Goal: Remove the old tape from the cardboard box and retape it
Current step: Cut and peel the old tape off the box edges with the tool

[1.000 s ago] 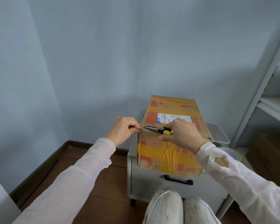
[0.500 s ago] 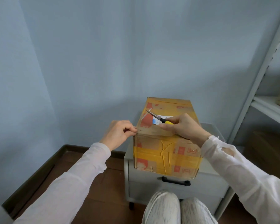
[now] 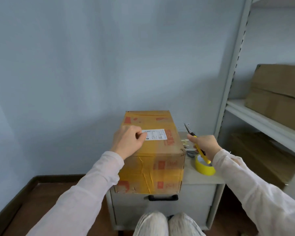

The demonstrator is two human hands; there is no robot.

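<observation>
Right hand (image 3: 205, 144) swung off box (image 3: 160, 160), fingers gripping yellow-handled tool (image 3: 191, 133); left hand (image 3: 126, 142) atop box, fingers curled, hold unclear.

A small grey drawer cabinet (image 3: 194, 178) with a black handle (image 3: 163, 197) stands on the dark wooden floor (image 3: 49, 193). The cardboard box (image 3: 153, 159) covers the left and middle of its top, with the box's near face at the front edge. A roll of yellow tape (image 3: 205, 168) sits on the bare right strip near the front right corner. Just behind the roll lies a small object (image 3: 189, 153), too unclear to identify.
</observation>
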